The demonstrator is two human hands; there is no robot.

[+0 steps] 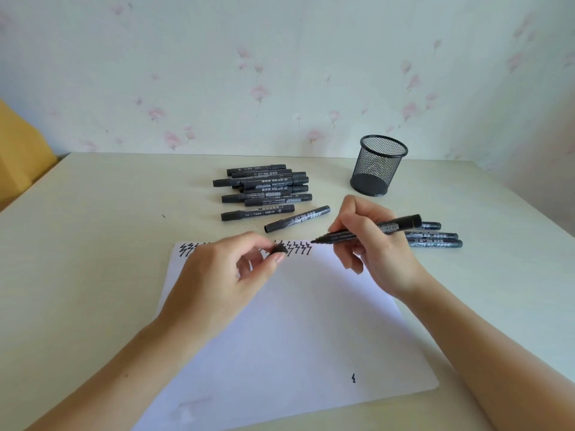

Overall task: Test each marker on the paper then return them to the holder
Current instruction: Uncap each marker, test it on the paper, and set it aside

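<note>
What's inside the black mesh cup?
Nothing that I can see: through the mesh the cup looks empty. The markers lie on the table instead.

Left hand (217,269) raised mid-frame, back toward the camera, fingers curled, thumb and forefinger pinching a small black cap (279,249). Left forearm bare, running in from the lower left corner. Right hand (373,244) just beside it, fingers wrapped in a writing grip round an uncapped marker (370,230), tip pointing left. Right forearm bare, entering from the lower right.
</note>
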